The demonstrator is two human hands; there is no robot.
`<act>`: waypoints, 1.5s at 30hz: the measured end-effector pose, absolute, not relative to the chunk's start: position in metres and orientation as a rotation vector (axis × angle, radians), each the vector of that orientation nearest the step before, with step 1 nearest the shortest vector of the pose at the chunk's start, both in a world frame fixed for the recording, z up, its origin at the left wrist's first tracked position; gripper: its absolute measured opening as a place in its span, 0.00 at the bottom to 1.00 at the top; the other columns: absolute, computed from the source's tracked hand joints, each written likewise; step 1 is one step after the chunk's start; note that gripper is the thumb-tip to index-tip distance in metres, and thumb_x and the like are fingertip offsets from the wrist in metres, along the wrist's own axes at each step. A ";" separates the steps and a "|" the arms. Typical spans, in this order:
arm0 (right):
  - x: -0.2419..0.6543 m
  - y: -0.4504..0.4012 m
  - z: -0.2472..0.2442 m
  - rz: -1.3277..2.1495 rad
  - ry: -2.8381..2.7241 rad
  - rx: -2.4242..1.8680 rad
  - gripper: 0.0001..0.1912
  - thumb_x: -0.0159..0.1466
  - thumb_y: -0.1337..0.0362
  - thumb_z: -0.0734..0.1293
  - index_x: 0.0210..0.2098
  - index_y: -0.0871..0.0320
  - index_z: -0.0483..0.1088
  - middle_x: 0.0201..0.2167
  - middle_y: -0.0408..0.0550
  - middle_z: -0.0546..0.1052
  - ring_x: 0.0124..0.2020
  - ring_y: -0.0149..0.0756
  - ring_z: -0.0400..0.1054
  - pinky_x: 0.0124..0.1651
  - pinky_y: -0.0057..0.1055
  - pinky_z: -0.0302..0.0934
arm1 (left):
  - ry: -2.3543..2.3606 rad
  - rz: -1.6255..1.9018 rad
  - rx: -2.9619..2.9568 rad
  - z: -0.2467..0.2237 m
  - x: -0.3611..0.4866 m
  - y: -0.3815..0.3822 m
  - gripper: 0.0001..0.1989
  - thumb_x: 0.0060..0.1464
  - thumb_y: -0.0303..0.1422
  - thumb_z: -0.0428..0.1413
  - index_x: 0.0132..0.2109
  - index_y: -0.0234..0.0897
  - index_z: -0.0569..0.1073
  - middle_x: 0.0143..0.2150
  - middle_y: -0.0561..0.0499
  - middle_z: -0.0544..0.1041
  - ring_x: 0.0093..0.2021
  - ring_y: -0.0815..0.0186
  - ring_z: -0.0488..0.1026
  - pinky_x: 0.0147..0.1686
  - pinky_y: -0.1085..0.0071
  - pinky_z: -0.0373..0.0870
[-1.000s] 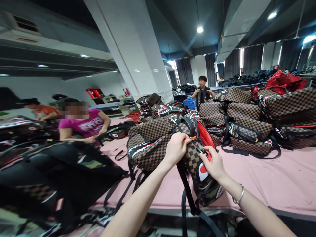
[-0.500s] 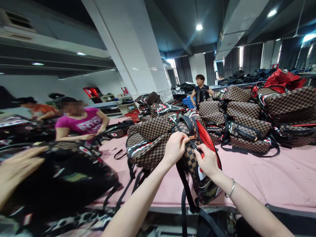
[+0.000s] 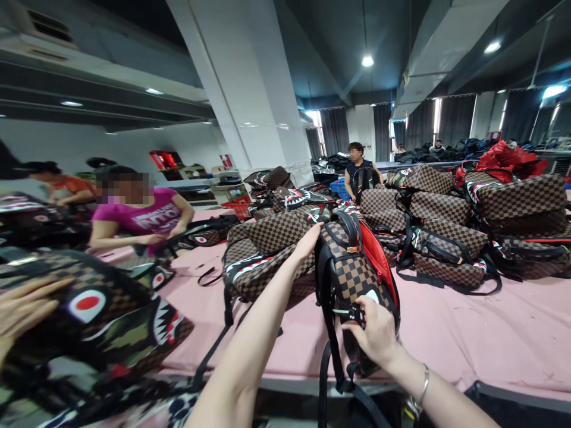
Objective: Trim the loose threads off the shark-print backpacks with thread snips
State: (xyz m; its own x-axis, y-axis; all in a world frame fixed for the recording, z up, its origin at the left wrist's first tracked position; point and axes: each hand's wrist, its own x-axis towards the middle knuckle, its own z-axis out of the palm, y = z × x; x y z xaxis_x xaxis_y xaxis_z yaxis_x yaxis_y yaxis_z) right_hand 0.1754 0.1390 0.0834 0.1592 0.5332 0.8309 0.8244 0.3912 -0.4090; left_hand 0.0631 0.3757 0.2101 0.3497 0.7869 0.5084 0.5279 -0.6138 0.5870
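A brown checkered backpack (image 3: 352,276) stands on the pink-covered table, its right-hand zip open on a red lining. My left hand (image 3: 308,242) lies stretched against the upper left side of this bag, beside the carry handle; some fingers are hidden. In front of the bag's lower part, my right hand (image 3: 377,333) is closed on small black-handled snips (image 3: 355,313), whose thin metal tip points left. Black straps (image 3: 328,356) hang from the backpack over the table's front edge. A white eye patch shows just above my right fingers.
Several checkered backpacks (image 3: 439,244) are piled behind and to the right on the pink table (image 3: 446,333). Close on the left, another person's hand (image 3: 31,312) rests on a shark-face bag (image 3: 129,315). A person in a purple shirt (image 3: 154,217) works across the table.
My left hand has left the handle area for the bag's left side. My right hand has moved down with the snips, which now show clearly. The neighbour's bag has turned, showing its eye patch.
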 end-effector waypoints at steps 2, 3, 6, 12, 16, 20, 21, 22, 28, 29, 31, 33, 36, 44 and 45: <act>0.189 0.143 0.072 -0.362 -1.484 -1.298 0.10 0.58 0.63 0.62 0.39 0.59 0.64 0.26 0.47 0.74 0.26 0.37 0.69 0.30 0.30 0.62 | 1.190 1.123 2.325 0.204 0.061 0.372 0.25 0.58 0.41 0.35 0.53 0.35 0.67 0.56 0.45 0.69 0.56 0.63 0.64 0.56 0.64 0.57; 0.200 0.145 0.068 -0.368 -1.470 -1.302 0.08 0.57 0.66 0.61 0.37 0.58 0.65 0.25 0.46 0.73 0.26 0.36 0.69 0.30 0.29 0.61 | 1.212 1.133 2.339 0.203 0.058 0.367 0.25 0.58 0.41 0.35 0.53 0.34 0.67 0.56 0.44 0.68 0.56 0.61 0.63 0.56 0.62 0.57; 0.244 0.150 0.062 -0.303 -1.360 -1.363 0.07 0.56 0.69 0.59 0.34 0.57 0.65 0.25 0.45 0.73 0.26 0.34 0.68 0.30 0.28 0.61 | 1.258 1.169 2.385 0.197 0.046 0.337 0.24 0.58 0.42 0.37 0.51 0.33 0.68 0.54 0.41 0.69 0.56 0.58 0.63 0.56 0.57 0.55; 0.353 0.161 0.082 -0.249 -0.741 -1.547 0.14 0.55 0.54 0.63 0.30 0.59 0.65 0.27 0.49 0.72 0.27 0.38 0.66 0.32 0.33 0.59 | 1.009 1.128 2.763 0.166 0.040 0.251 0.23 0.57 0.39 0.45 0.58 0.37 0.61 0.58 0.43 0.66 0.60 0.58 0.57 0.59 0.53 0.48; 0.376 0.150 0.097 -0.198 -0.773 -1.495 0.17 0.52 0.51 0.66 0.30 0.59 0.65 0.26 0.47 0.72 0.27 0.36 0.65 0.34 0.33 0.59 | 1.020 1.264 2.626 0.151 0.043 0.260 0.25 0.58 0.39 0.44 0.60 0.34 0.56 0.60 0.39 0.61 0.61 0.59 0.56 0.59 0.56 0.52; 0.358 0.131 0.106 -0.061 -0.901 -1.435 0.15 0.53 0.52 0.67 0.29 0.58 0.64 0.25 0.44 0.70 0.27 0.35 0.66 0.34 0.31 0.59 | 1.133 1.111 2.390 0.134 0.067 0.282 0.29 0.56 0.41 0.46 0.61 0.30 0.53 0.62 0.34 0.57 0.62 0.55 0.54 0.58 0.54 0.53; 0.352 0.127 0.109 -0.039 -0.931 -1.418 0.15 0.53 0.52 0.67 0.28 0.58 0.64 0.24 0.43 0.70 0.27 0.35 0.66 0.34 0.31 0.60 | 1.132 1.082 2.352 0.128 0.077 0.279 0.30 0.56 0.41 0.46 0.61 0.29 0.51 0.62 0.34 0.58 0.62 0.55 0.55 0.58 0.54 0.54; 0.344 0.124 0.113 -0.027 -0.958 -1.401 0.15 0.54 0.53 0.66 0.28 0.58 0.63 0.24 0.43 0.69 0.27 0.34 0.66 0.34 0.30 0.60 | 1.141 1.097 2.310 0.123 0.088 0.272 0.32 0.56 0.41 0.45 0.62 0.28 0.48 0.62 0.33 0.57 0.61 0.54 0.56 0.57 0.54 0.56; 0.307 0.123 0.149 -0.068 -1.083 -1.290 0.12 0.57 0.56 0.65 0.34 0.58 0.65 0.29 0.45 0.72 0.29 0.34 0.67 0.34 0.30 0.63 | 1.003 1.216 2.427 0.102 0.131 0.198 0.27 0.58 0.36 0.42 0.62 0.28 0.50 0.60 0.32 0.60 0.61 0.53 0.57 0.55 0.53 0.60; 0.303 0.123 0.155 -0.095 -1.117 -1.285 0.12 0.57 0.57 0.64 0.36 0.58 0.66 0.31 0.46 0.73 0.30 0.34 0.68 0.35 0.30 0.63 | 0.948 1.218 2.480 0.101 0.133 0.187 0.27 0.58 0.35 0.42 0.62 0.29 0.50 0.60 0.32 0.60 0.60 0.52 0.59 0.54 0.53 0.62; 0.300 0.121 0.165 -0.190 -1.175 -1.313 0.11 0.57 0.60 0.64 0.39 0.57 0.68 0.33 0.47 0.75 0.33 0.36 0.69 0.38 0.32 0.64 | 0.823 1.199 2.578 0.104 0.132 0.171 0.26 0.57 0.35 0.44 0.61 0.32 0.53 0.58 0.34 0.64 0.57 0.52 0.64 0.50 0.55 0.66; 0.303 0.116 0.171 -0.291 -1.203 -1.375 0.10 0.57 0.62 0.63 0.38 0.57 0.70 0.34 0.47 0.76 0.35 0.37 0.70 0.40 0.33 0.64 | 0.678 1.176 2.640 0.114 0.128 0.165 0.22 0.57 0.35 0.45 0.58 0.35 0.60 0.52 0.37 0.71 0.50 0.54 0.71 0.45 0.60 0.71; 0.310 0.105 0.174 -0.337 -1.222 -1.438 0.10 0.57 0.65 0.61 0.36 0.56 0.72 0.34 0.46 0.77 0.35 0.38 0.71 0.40 0.33 0.64 | 0.505 1.241 2.611 0.141 0.122 0.177 0.13 0.57 0.34 0.47 0.46 0.40 0.71 0.41 0.45 0.78 0.40 0.61 0.75 0.41 0.64 0.72; 0.314 0.098 0.174 -0.292 -1.268 -1.460 0.10 0.55 0.69 0.60 0.34 0.56 0.72 0.32 0.43 0.78 0.33 0.36 0.72 0.36 0.30 0.64 | 0.285 1.226 2.537 0.228 0.143 0.251 0.11 0.52 0.34 0.54 0.44 0.42 0.73 0.39 0.49 0.73 0.40 0.65 0.70 0.41 0.68 0.67; 0.313 0.099 0.174 -0.285 -1.270 -1.457 0.10 0.55 0.69 0.60 0.34 0.56 0.72 0.32 0.43 0.78 0.33 0.36 0.72 0.36 0.30 0.64 | 0.257 1.142 2.583 0.235 0.147 0.256 0.11 0.51 0.34 0.55 0.42 0.42 0.74 0.37 0.50 0.73 0.38 0.66 0.70 0.39 0.70 0.67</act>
